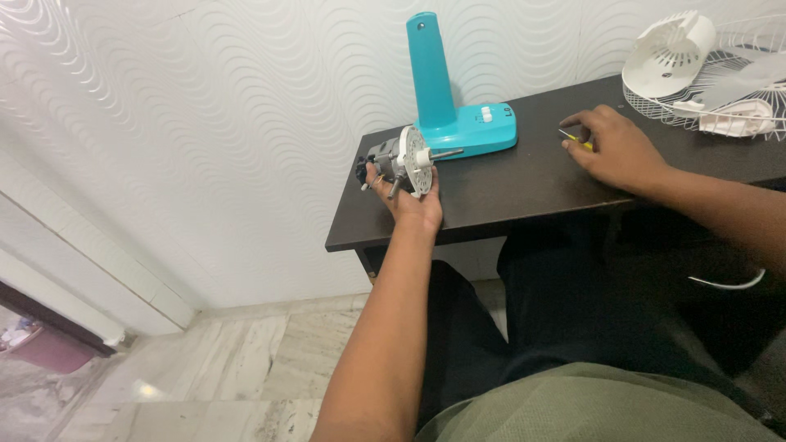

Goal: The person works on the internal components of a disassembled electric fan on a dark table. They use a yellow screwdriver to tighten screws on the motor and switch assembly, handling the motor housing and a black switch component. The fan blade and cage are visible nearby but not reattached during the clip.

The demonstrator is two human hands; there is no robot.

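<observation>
Head view, left hand (pixel 413 205) grip holding fan motor (pixel 401 162), right hand (pixel 618 151) grip pinching yellow screwdriver (pixel 575 140), turquoise stand (pixel 454 98)

Dark table (pixel 524 192): teal fan stand (pixel 458 115), white fan grille (pixel 720 78), yellow screwdriver (pixel 575 140).

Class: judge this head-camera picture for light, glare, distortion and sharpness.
Head view: soft even light; faint glare on the floor; wide-lens bending at the edges; motor in the left hand sharp; right hand on the table sharp.
</observation>
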